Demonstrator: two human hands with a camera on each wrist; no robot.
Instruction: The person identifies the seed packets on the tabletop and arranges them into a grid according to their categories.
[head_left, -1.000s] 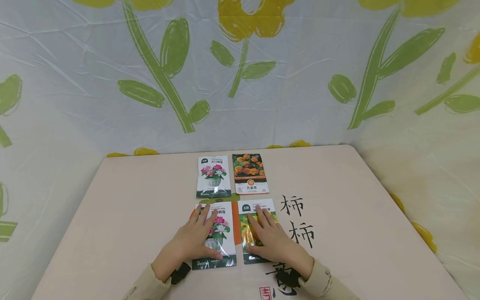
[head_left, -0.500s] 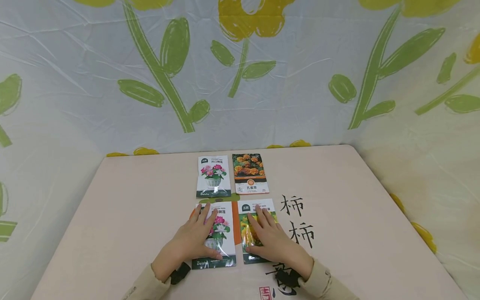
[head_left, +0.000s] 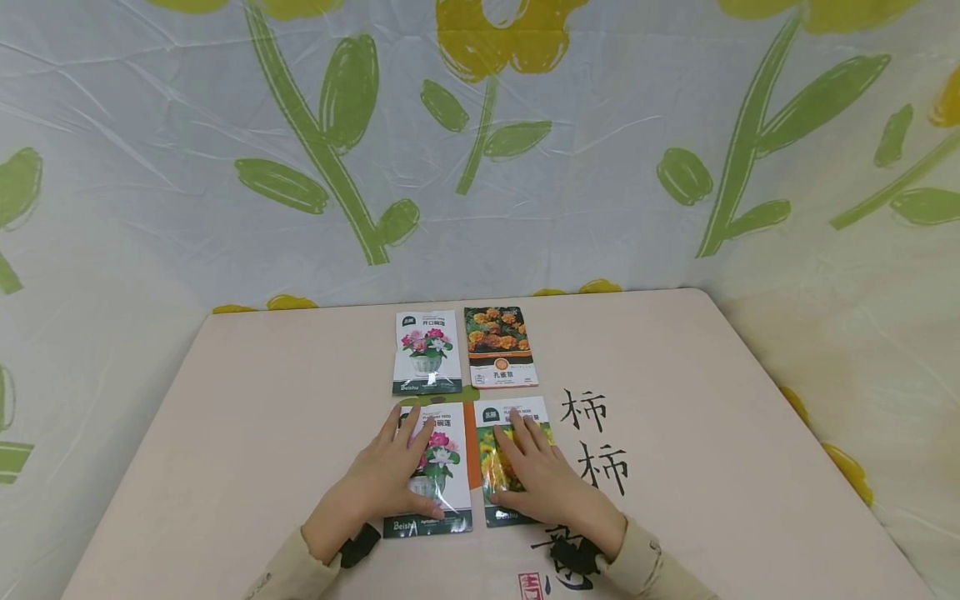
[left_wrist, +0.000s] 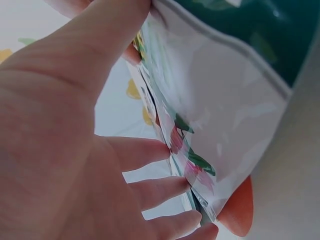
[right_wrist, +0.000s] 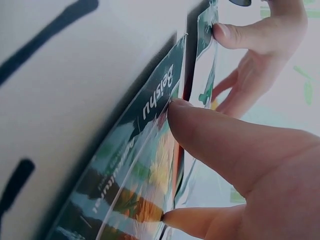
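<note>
In the head view, my left hand (head_left: 382,479) rests with spread fingers on a white seed packet (head_left: 450,479) that pictures pink flowers in a pot. To its right, my right hand (head_left: 551,483) lies on another seed packet (head_left: 491,454), this one showing yellow flowers. Both packets lie flat side by side, a narrow gap between them, partly hidden by the hands. The left wrist view has the fingertips touching the glossy packet (left_wrist: 215,100). In the right wrist view, the thumb and a fingertip press the yellow-flower packet (right_wrist: 125,170) near its edge.
Behind these lie two more seed packets: a white one with pink flowers (head_left: 426,354) and an orange marigold one (head_left: 501,348). Black written characters (head_left: 603,467) mark the pale tabletop (head_left: 720,467) to the right. A flower-print sheet (head_left: 600,167) hangs beyond the table's far edge.
The yellow-flower packet has shifted very slightly to the left under my right hand. Both hands otherwise stay in place, and the far packets have not moved.
</note>
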